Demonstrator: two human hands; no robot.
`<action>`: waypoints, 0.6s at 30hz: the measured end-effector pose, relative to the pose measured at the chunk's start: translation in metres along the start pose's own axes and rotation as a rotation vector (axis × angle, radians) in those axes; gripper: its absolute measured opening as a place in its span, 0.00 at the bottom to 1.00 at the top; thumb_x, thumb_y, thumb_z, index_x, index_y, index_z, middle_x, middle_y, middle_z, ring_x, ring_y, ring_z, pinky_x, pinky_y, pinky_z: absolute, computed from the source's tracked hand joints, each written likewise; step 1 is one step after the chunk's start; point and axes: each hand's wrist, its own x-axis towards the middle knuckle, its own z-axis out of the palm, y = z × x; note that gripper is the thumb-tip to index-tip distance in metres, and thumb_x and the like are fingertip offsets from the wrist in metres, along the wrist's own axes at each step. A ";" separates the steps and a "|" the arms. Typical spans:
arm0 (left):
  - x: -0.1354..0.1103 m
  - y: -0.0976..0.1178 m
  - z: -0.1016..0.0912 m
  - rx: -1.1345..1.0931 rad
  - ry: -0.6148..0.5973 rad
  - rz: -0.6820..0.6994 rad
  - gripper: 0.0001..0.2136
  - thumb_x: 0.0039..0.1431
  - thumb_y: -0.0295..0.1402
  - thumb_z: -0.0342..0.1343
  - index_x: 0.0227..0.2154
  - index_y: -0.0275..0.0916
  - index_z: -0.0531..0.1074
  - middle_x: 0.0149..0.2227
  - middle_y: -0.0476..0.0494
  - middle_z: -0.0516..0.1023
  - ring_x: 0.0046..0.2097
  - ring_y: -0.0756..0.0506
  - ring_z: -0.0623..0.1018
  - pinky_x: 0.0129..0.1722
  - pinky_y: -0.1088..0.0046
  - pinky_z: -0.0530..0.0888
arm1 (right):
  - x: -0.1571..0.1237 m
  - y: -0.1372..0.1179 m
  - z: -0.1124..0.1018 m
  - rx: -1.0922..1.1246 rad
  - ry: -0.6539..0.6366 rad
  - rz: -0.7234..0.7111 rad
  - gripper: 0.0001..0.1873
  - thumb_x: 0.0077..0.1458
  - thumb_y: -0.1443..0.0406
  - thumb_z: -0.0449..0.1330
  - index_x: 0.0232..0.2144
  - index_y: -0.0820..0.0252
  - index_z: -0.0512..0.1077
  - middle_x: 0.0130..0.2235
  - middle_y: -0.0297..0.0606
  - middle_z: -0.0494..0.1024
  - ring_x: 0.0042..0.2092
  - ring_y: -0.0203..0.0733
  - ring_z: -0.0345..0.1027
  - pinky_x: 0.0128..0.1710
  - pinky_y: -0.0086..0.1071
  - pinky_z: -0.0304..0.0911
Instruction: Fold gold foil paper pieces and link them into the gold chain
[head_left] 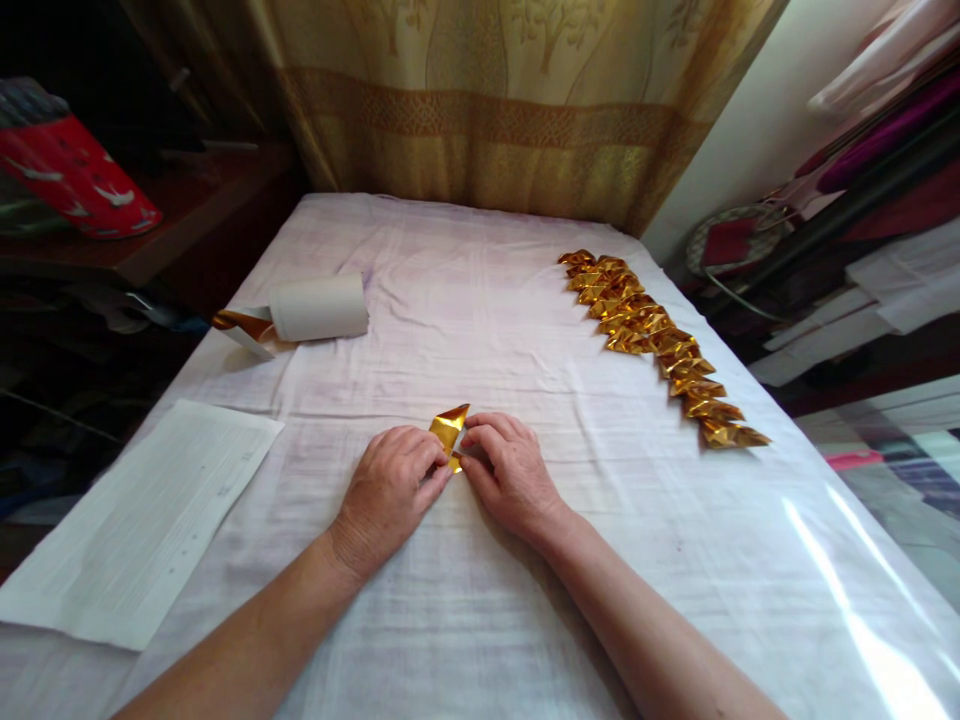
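A small folded piece of gold foil paper [449, 428] sits on the white cloth at the middle of the table. My left hand [390, 490] pinches its left side with curled fingers. My right hand [510, 470] presses and grips its right side, fingers bent. Both hands touch the paper and almost meet each other. Part of the paper is hidden under my fingers.
A row of several finished gold folded pieces [660, 345] lies along the right side. A roll of gold-and-white paper [311, 310] lies at the left. A white printed sheet [142, 520] rests at the near left. A curtain [487, 110] hangs behind the white-clothed table [480, 600].
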 end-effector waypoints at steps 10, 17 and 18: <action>-0.001 -0.014 -0.003 -0.017 0.035 0.146 0.02 0.64 0.29 0.56 0.36 0.40 0.73 0.39 0.46 0.80 0.44 0.44 0.78 0.47 0.65 0.72 | 0.000 0.029 -0.008 -0.101 0.134 0.063 0.18 0.56 0.73 0.52 0.47 0.57 0.71 0.49 0.44 0.78 0.52 0.50 0.68 0.51 0.45 0.62; 0.004 -0.031 -0.011 0.016 0.022 0.275 0.07 0.68 0.29 0.51 0.39 0.43 0.75 0.43 0.47 0.81 0.48 0.44 0.77 0.51 0.64 0.71 | -0.001 0.023 -0.014 -0.022 0.079 0.097 0.25 0.45 0.76 0.53 0.46 0.58 0.71 0.44 0.42 0.79 0.47 0.48 0.70 0.48 0.43 0.61; 0.004 -0.033 -0.011 0.040 0.026 0.274 0.07 0.67 0.29 0.52 0.39 0.43 0.75 0.43 0.47 0.81 0.48 0.44 0.77 0.51 0.62 0.70 | -0.002 0.021 -0.014 -0.010 0.065 0.099 0.25 0.44 0.75 0.53 0.46 0.57 0.71 0.44 0.41 0.79 0.47 0.48 0.70 0.48 0.44 0.61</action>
